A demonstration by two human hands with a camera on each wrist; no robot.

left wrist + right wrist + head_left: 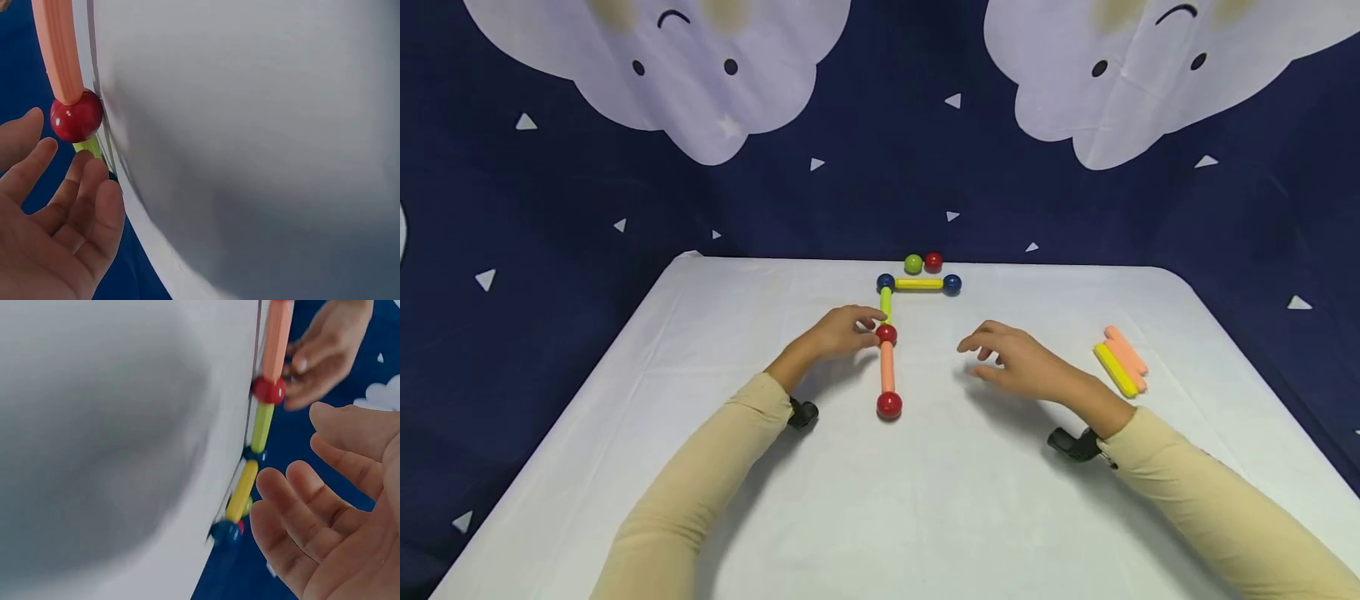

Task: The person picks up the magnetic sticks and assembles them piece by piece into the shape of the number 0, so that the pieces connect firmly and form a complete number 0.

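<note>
A chain of rods and balls lies on the white table. It runs from a near red ball point(889, 406) along an orange rod point(887, 367) to a middle red ball point(886, 334). Beyond come a lime-green rod point(886, 302), a blue ball point(886, 282), a yellow rod point(919, 284) turning right, and another blue ball point(952, 284). My left hand point(847, 330) is beside the middle red ball, its fingers loosely bent and holding nothing; whether a fingertip touches is unclear. My right hand point(1018, 360) hovers right of the chain, fingers relaxed, gripping nothing.
At the far edge sit a green ball point(913, 264) and a red ball point(933, 262). Loose orange rods point(1126, 350) and a yellow rod point(1116, 370) lie on the right. A dark cloud-patterned cloth point(880, 192) hangs behind the table point(985, 517).
</note>
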